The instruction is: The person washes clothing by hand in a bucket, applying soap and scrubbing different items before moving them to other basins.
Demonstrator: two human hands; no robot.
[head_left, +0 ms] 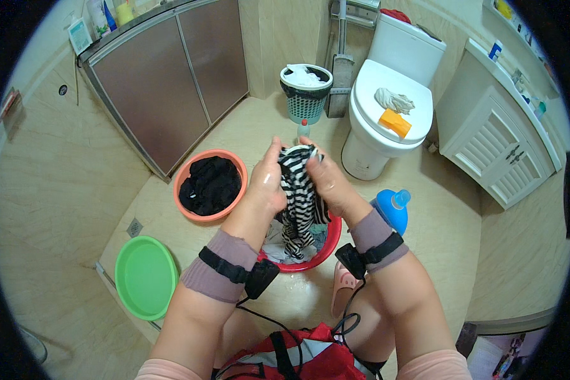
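Observation:
A black-and-white striped garment [297,190] hangs between my two hands, its lower end dangling into a red basin [330,250]. My left hand [267,180] is closed against the cloth's left side; my right hand [328,177] grips its upper right part. Both hands look wet. Pale and greenish clothes [275,244] lie in the basin, partly covered by the striped cloth and my forearms. Just beyond my hands stands a small bottle with a red cap [303,128].
An orange basin [240,166] of black clothes and a green basin [147,277] stand to the left. A blue container [391,212] is right of my right wrist. Farther back are a waste bin [304,101] and a toilet [367,117] with a cloth and an orange packet on its lid.

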